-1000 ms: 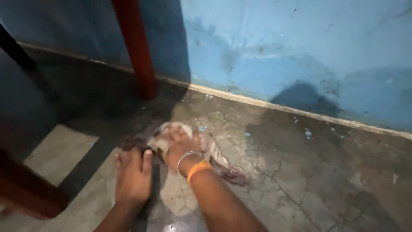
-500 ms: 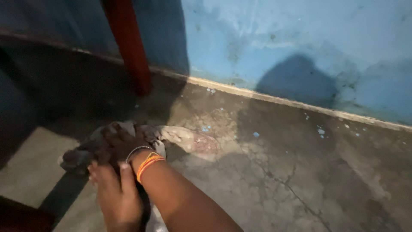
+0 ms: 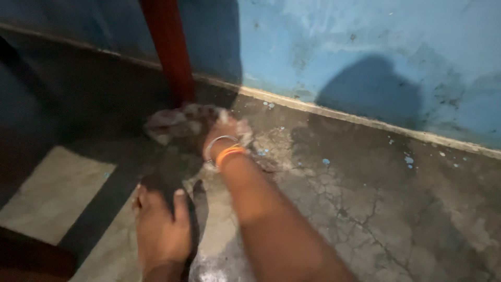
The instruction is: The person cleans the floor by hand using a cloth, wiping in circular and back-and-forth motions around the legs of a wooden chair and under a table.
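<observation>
Head view: right hand [image 3: 222, 130] pressed down on crumpled grey rag [image 3: 175, 124], fingers closed over it, on cracked concrete floor [image 3: 365, 209] just beside red furniture leg [image 3: 169, 47], near blue wall [image 3: 339, 47]. Left hand [image 3: 159, 224] flat on floor, open, holds nothing.

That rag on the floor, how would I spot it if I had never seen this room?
Find the blue wall and follow its pale base strip left to the red post. At the foot of that post, on the cracked grey floor, lies the rag, crumpled, greyish and dirty. It is the only soft, bunched thing there, and the right hand, with bangles at the wrist, presses on it.
</observation>
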